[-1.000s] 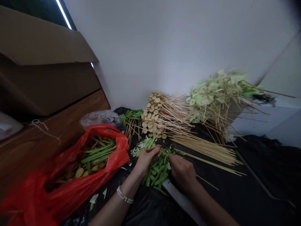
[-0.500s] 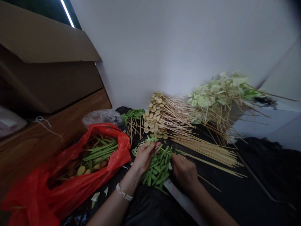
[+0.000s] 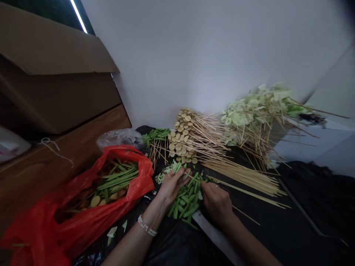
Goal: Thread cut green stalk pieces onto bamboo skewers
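Observation:
Green bean pieces (image 3: 177, 167) are pinched in my left hand (image 3: 172, 183), which has a beaded bracelet at the wrist. My right hand (image 3: 216, 199) is closed around a thin wooden skewer (image 3: 194, 178) that reaches across to the left fingers. Cut green beans (image 3: 186, 201) lie in a heap between and below the hands. A knife blade (image 3: 209, 231) lies partly under my right forearm. Behind my hands are skewered potato slices (image 3: 181, 144), skewered green beans (image 3: 158, 135) and a bundle of bare skewers (image 3: 244, 176).
On the left, an open red plastic bag (image 3: 97, 225) holds long beans and potato pieces. Skewered cabbage leaves (image 3: 249, 111) lean against the wall at the right. A cardboard box (image 3: 61, 96) stands at the back left, and a black bag (image 3: 318, 195) lies at the right.
The fingers of my left hand have shifted slightly around the bean pieces and a piece now shows by its fingertips. My right hand has moved slightly left.

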`<state>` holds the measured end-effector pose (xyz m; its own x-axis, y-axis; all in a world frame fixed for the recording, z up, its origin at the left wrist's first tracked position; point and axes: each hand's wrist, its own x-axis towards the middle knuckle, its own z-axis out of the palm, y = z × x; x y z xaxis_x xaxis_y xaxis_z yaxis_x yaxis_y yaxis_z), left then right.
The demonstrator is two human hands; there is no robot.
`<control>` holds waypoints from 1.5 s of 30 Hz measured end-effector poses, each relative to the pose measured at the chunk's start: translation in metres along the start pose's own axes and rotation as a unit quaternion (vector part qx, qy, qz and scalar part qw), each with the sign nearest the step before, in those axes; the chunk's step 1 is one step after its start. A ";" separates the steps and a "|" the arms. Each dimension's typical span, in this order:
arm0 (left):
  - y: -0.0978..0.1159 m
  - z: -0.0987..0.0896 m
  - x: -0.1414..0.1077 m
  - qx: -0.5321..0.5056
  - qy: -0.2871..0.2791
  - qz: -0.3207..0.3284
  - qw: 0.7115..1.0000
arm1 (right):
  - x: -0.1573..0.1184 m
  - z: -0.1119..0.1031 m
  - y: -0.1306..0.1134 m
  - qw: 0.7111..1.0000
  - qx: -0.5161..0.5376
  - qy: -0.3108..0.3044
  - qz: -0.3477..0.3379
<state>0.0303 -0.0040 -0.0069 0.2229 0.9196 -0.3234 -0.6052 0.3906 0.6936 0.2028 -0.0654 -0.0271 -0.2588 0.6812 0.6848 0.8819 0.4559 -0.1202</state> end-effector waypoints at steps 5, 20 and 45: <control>0.000 -0.001 0.000 -0.009 -0.002 -0.012 1.000 | 0.001 -0.002 -0.002 0.998 -0.054 0.018 -0.034; 0.005 0.003 -0.001 0.029 -0.001 0.076 0.997 | 0.003 0.002 0.000 0.995 0.050 -0.057 0.061; -0.004 0.006 -0.004 0.050 -0.017 0.043 0.998 | 0.008 -0.005 -0.005 0.997 -0.008 -0.070 0.021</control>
<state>0.0365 -0.0091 -0.0049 0.2008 0.9499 -0.2395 -0.5439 0.3114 0.7792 0.1984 -0.0649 -0.0170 -0.2736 0.7735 0.5717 0.8992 0.4167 -0.1333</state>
